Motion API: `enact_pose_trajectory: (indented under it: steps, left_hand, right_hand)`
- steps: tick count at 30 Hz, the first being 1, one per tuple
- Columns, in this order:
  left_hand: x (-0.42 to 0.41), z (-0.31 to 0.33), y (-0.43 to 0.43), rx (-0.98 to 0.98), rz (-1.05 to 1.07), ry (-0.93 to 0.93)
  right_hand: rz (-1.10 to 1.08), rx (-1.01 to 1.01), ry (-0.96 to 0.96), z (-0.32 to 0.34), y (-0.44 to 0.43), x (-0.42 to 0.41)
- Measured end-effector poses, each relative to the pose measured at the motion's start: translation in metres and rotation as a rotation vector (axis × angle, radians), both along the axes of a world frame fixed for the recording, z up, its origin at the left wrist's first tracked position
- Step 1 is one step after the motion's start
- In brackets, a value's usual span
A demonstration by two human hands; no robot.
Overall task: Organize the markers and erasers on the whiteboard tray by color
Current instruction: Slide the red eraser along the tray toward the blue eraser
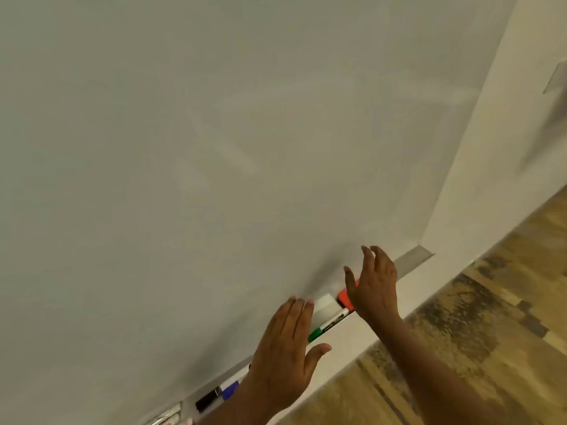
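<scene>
Head view: the left hand (283, 354) hovers flat with fingers together and thumb spread, empty, over the whiteboard tray (411, 260); the right hand (372, 285), fingers loosely curled apart, holds nothing above the red eraser (345, 297). A white eraser (325, 309) and green-capped marker (326, 326) lie between the hands, black (208, 400) and blue (230, 391) caps left (partly hidden).

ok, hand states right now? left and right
Left hand: open, fingers flat, holding nothing.
Right hand: open, fingers loosely curled above the red eraser, holding nothing.
</scene>
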State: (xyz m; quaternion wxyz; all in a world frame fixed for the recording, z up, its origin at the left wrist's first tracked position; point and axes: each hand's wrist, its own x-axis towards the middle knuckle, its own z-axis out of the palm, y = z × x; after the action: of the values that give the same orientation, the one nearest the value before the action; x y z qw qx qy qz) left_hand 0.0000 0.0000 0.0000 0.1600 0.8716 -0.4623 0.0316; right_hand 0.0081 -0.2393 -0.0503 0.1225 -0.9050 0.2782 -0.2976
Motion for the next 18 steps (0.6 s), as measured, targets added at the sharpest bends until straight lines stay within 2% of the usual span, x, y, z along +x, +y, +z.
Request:
enact_pose_trajectory:
  steps: [2, 6, 11, 13, 18]
  left_hand:
    - [0.0, -0.013, -0.016, 0.0, 0.04, 0.227]
    - [0.012, -0.048, -0.057, 0.07, 0.076, 0.479]
    - [0.041, -0.082, -0.111, 0.026, 0.295, 0.852]
    - [0.049, -0.093, -0.128, 0.034, 0.333, 0.915]
    - [0.061, -0.116, -0.163, 0.091, 0.368, 0.938]
  right_hand:
    - [-0.044, 0.054, 0.079, -0.011, -0.021, 0.002]
    - [-0.116, 0.158, 0.225, -0.036, -0.059, 0.008]
    - [-0.146, 0.299, 0.26, -0.061, -0.093, 0.019]
    - [-0.131, 0.391, 0.262, -0.072, -0.104, 0.025]
    - [-0.128, 0.617, 0.276, -0.092, -0.125, 0.034]
